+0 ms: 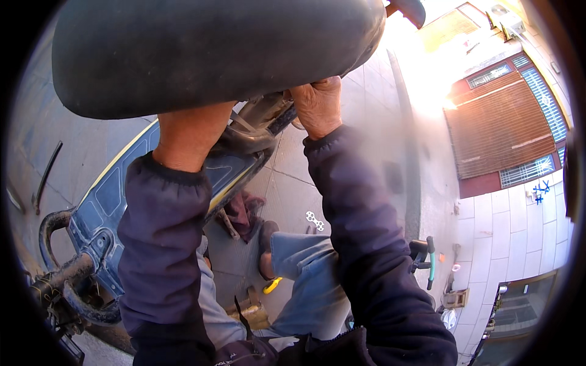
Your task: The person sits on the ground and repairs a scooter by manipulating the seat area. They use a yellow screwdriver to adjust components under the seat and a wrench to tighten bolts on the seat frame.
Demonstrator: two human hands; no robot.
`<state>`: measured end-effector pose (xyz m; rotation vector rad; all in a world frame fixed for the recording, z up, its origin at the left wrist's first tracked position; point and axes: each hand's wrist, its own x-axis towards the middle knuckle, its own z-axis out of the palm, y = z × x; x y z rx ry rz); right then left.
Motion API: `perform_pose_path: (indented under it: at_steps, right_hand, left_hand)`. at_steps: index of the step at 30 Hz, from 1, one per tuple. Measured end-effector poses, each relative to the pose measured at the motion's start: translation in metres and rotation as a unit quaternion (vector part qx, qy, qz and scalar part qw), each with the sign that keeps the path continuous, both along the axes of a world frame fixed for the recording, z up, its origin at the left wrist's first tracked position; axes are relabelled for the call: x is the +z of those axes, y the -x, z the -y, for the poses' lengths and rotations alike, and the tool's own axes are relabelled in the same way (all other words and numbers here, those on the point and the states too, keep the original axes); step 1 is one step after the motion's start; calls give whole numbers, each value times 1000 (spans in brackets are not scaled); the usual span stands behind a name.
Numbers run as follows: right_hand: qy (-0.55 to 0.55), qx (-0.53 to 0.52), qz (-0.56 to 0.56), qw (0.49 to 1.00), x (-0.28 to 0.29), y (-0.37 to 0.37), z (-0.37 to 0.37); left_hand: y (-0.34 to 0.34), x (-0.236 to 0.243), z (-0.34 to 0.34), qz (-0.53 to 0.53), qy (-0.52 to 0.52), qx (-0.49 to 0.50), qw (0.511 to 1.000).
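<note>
A black padded seat [213,55] of a scooter-like vehicle fills the upper part of the view. Both of my arms reach up to its underside. My left hand [194,134] goes in beneath the near edge, and only its wrist and back part show. My right hand [320,108] is bent at the right end of that edge, close against the underside; its fingertips are hidden. Between my hands, a dark metal frame part [256,119] shows below the seat. The blue-grey footboard [110,195] with a yellow edge lies to the left.
On the paved ground are a white multi-hole spanner [314,221], a yellow-handled tool [272,285] and a dark red cloth [246,215]. Bent black tubes [52,235] stick out at the left. A teal-handled object [431,262] stands at right, near a tiled wall [488,232].
</note>
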<state>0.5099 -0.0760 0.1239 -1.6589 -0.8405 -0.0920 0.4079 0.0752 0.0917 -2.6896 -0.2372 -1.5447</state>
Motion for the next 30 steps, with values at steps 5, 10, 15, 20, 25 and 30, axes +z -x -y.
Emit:
perform_pose_path:
  at_steps: [5, 10, 15, 20, 25, 30]
  right_hand:
    - [9, 3, -94, 995, -8, 23, 0]
    - [-41, 20, -155, 987, -11, 30, -7]
    - [-9, 31, -102, 994, 2, 9, 1]
    - [-7, 31, -58, 998, 14, 0, 5]
    - [-7, 43, -76, 996, 0, -1, 4]
    - [-9, 49, -121, 991, -5, 13, -1]
  left_hand:
    - [3, 2, 5, -73, -2, 40, 997]
    - [1, -3, 3, -62, 6, 20, 998]
    - [-2, -8, -2, -46, -32, 61, 997]
    - [0, -6, 1, -99, -17, 73, 992]
    - [2, -1, 5, -95, -6, 63, 993]
    - [-1, -9, -2, -55, -43, 73, 995]
